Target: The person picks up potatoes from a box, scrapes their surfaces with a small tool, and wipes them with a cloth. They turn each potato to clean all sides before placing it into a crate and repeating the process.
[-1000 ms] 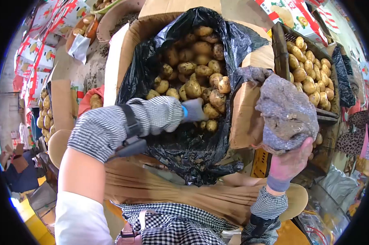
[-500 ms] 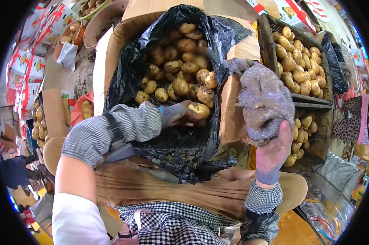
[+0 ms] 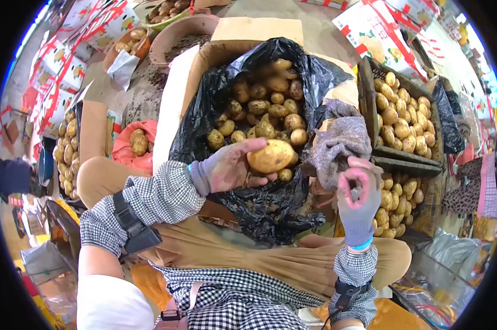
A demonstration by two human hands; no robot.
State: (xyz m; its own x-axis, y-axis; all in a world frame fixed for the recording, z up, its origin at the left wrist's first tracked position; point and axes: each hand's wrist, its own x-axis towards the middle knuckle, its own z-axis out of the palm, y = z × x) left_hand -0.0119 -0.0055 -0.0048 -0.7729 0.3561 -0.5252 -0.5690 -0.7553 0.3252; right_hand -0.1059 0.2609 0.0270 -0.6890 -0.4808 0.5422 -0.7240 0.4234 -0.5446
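Note:
A large pale potato [image 3: 271,156] is in my left hand [image 3: 226,167], gripped between thumb and fingers above the near part of the open carton. My right hand [image 3: 360,186] pinches a dirty grey cloth [image 3: 341,144], which hangs over the carton's right flap. Both hands wear grey gloves with the fingertips bare. Inside the carton [image 3: 169,104], a black plastic bag [image 3: 196,129] lines the walls and holds many soil-marked potatoes [image 3: 265,127].
To the right stand dark crates of cleaner-looking potatoes [image 3: 401,122]. On the left are a red bag with potatoes [image 3: 138,142], a crate of potatoes [image 3: 67,154] and a round tub [image 3: 207,25]. Printed cartons [image 3: 369,33] lie at the back.
My left hand has lifted the potato out of the bag toward me. The cloth in my right hand has swung down and bunched up. The camera view has shifted.

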